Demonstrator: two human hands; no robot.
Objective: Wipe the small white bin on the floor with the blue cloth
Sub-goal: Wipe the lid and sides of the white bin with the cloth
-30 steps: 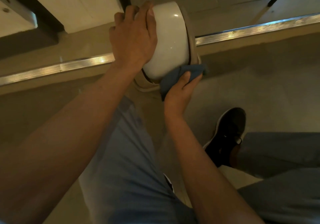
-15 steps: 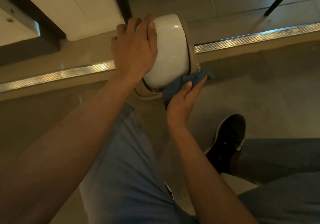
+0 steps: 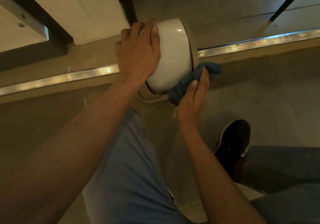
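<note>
1. Tiled floor (image 3: 259, 102), metal strip (image 3: 259, 42) behind bin (image 3: 173, 55).
2. Bin tipped, steadied by left hand (image 3: 136, 54), fingers spread flat on top.
3. Right hand (image 3: 192, 100), fingers straight, pressing cloth (image 3: 187, 83) against bin's lower side.
4. Best kept firm, sweeping round bin evenly.

I was crouched indoors, in what looked like a home or an office (I couldn't tell which): a smooth beige tiled floor (image 3: 259, 94), a ribbed metal threshold strip (image 3: 259, 41) crossing it, white cabinet panels (image 3: 83, 10) on dark frames, and a black furniture leg (image 3: 287, 2) beyond.
</note>
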